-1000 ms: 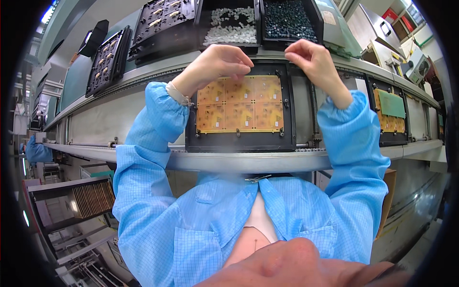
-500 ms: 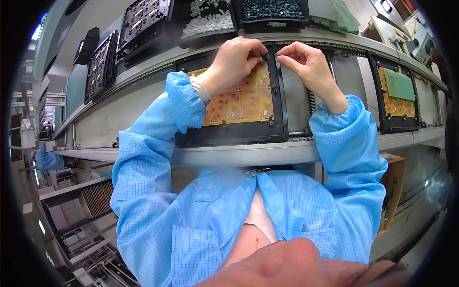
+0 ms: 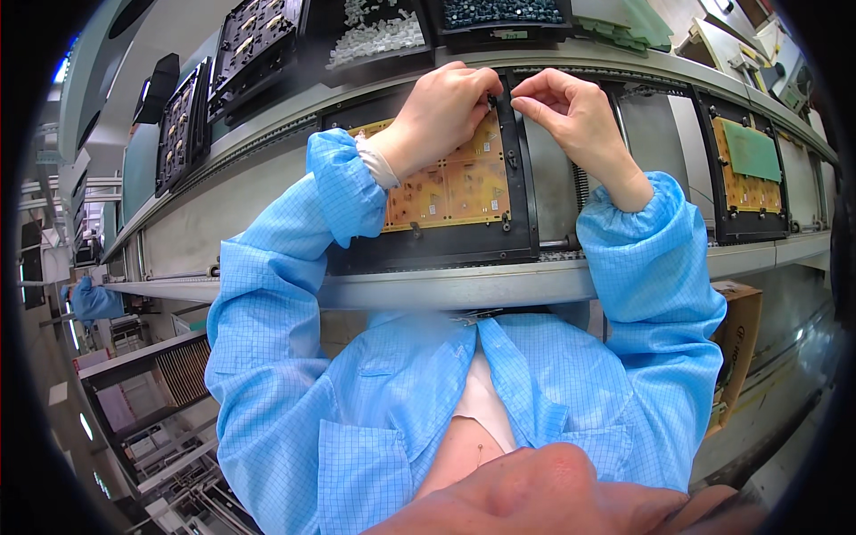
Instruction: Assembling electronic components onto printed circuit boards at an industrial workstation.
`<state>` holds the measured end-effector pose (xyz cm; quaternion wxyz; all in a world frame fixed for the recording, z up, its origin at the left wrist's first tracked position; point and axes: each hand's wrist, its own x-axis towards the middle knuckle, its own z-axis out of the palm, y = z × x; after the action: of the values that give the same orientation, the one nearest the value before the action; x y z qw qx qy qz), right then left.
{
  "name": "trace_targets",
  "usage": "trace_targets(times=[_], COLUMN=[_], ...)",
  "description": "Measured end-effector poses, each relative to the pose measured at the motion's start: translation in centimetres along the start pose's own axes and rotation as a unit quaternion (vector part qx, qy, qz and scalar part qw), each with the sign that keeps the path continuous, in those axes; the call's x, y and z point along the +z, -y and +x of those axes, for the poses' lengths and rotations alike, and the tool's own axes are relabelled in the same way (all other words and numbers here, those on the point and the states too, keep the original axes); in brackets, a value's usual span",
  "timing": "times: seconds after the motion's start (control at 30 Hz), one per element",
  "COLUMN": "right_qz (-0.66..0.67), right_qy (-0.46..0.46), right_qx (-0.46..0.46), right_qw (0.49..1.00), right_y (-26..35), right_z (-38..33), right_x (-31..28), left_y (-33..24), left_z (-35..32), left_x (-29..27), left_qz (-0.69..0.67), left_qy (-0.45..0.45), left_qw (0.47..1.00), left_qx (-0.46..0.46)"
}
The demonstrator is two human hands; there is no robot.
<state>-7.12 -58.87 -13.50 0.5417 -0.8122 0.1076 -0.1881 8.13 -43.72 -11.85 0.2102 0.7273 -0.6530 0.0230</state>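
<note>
A long grey worktop (image 3: 267,201) runs left to right in front of the person, with a conveyor rail along its near edge. On it, at the middle, lies a black carrier frame (image 3: 522,192) holding a yellow circuit panel (image 3: 455,183). To the right lies a second black frame (image 3: 713,178) with a yellow and green board (image 3: 753,156). Along the far side sit black trays: component boards (image 3: 183,125) at left, white parts (image 3: 374,36), and dark blue parts (image 3: 504,13).

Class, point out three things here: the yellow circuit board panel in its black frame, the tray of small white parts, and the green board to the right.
yellow circuit board panel (image 3: 464,189), head view, bare lower middle.
tray of small white parts (image 3: 379,40), head view, the white heap.
green board (image 3: 752,150), head view, its centre.
</note>
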Motion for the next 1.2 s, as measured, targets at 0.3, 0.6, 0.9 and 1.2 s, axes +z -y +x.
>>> trace_targets(times=[0.3, 0.6, 0.9, 1.2], right_qz=[-0.002, -0.013, 0.006, 0.136], right_qy=[0.001, -0.008, 0.021, 0.093], right_qx=[-0.010, 0.021, 0.011, 0.121], right_qw=[1.000, 1.000, 1.000, 0.979], right_y=[0.0, -1.2, -1.7, 1.7], right_z=[0.7, 0.1, 0.1, 0.2], right_x=[-0.7, -4.2, -3.9, -0.5], left_y=[0.6, 5.6, 12.8, 10.2], left_z=[-0.3, 1.9, 4.8, 1.7], left_x=[1.0, -4.0, -1.8, -5.9], left_qz=[0.016, 0.143, 0.159, 0.183], left_qy=[-0.018, -0.230, -0.039, 0.024], left_qw=[1.000, 0.958, 0.977, 0.962], left_qx=[-0.019, -0.092, -0.136, -0.201])
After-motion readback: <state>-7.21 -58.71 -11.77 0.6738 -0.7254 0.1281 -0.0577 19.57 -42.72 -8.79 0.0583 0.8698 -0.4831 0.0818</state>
